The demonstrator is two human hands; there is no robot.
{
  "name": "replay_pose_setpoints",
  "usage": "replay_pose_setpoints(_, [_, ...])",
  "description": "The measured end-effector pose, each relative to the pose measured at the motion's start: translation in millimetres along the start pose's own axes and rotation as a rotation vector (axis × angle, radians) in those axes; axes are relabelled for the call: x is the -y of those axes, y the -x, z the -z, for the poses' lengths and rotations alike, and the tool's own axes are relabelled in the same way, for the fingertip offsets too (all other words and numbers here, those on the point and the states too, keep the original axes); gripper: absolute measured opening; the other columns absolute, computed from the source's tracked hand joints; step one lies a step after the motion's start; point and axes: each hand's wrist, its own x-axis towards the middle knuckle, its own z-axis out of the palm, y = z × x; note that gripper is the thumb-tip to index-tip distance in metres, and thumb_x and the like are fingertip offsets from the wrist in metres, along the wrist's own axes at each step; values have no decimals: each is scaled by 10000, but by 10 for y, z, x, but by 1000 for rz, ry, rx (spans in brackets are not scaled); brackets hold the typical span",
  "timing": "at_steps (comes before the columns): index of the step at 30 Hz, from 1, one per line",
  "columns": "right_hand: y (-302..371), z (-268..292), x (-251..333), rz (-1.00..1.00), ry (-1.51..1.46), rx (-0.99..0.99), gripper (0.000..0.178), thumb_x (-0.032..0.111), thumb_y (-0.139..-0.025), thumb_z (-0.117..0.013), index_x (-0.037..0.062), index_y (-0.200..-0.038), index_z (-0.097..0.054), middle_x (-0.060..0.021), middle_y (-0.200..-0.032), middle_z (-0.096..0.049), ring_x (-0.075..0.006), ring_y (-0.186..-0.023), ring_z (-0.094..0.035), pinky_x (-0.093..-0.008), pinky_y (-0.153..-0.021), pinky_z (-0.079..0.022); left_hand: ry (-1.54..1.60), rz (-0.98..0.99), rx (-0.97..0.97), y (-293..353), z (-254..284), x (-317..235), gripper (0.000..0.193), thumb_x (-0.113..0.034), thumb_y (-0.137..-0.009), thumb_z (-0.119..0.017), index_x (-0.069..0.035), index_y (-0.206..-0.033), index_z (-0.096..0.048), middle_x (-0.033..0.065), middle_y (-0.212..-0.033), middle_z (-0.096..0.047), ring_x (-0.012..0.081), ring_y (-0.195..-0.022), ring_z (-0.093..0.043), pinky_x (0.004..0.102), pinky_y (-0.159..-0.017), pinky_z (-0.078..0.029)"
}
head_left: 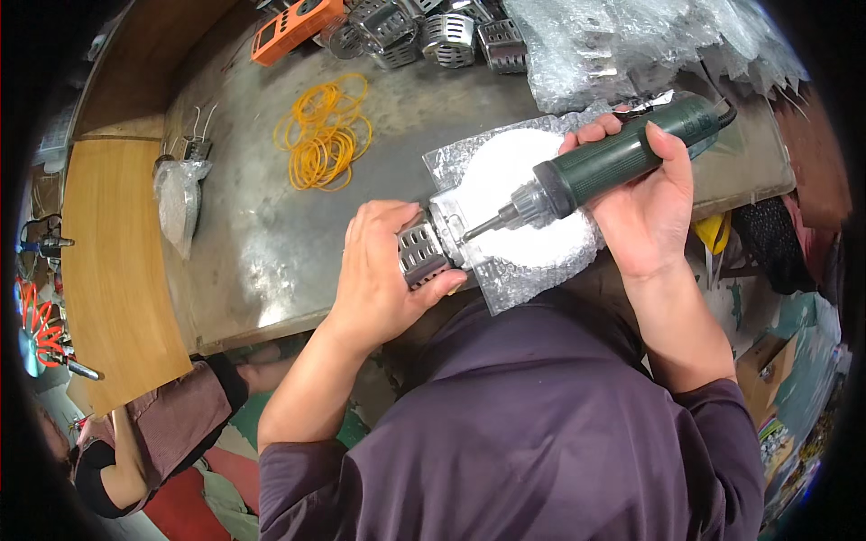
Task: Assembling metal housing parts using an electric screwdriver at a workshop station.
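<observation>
My left hand [374,266] is wrapped round a slotted, shiny metal cage [420,254], which lies on its side at the near edge of the table. Against the cage's right end is a bright white disc [510,162], with bubble wrap [505,288] around and beneath it. A dark green electric screwdriver [609,164] rests across my right hand [645,216], the fingers and thumb closed on its body. Its thin bit points down to the left, and the tip is at the metal collar between cage and disc. Whether a screw sits under the tip cannot be made out.
Loose yellow bands [325,144] lie mid-table. Several similar metal cages [448,41] and an orange device [293,32] stand at the back. Bubble-wrapped pieces [622,50] are piled at back right. A wooden board [117,261] borders the left; another person [171,410] sits beyond it.
</observation>
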Motion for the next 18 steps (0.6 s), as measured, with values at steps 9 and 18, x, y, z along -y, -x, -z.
replay_pose_setpoints(9, [26, 37, -41, -17, -5, 33, 186, 194, -867, -647, 61, -977, -579, -100, -975, -611, -264, -990, -582, -455, -1048, -435, -4, -9, 1, 26, -1, 1, 782, -284, -652, -872, 21, -1208, -415, 188, -1091, -541, 368, -967, -547, 459, -853, -433])
replay_pose_setpoints(18, [32, 31, -63, -21, -17, 51, 198, 162, -881, -636, 36, -1014, -561, -96, -992, -592, -246, -992, -573, -461, -1083, -401, 10, 8, 13, 8, 0, -21, 787, -299, -664, -864, 20, -1217, -405, 192, -1083, -529, 367, -947, -536, 455, -846, -431])
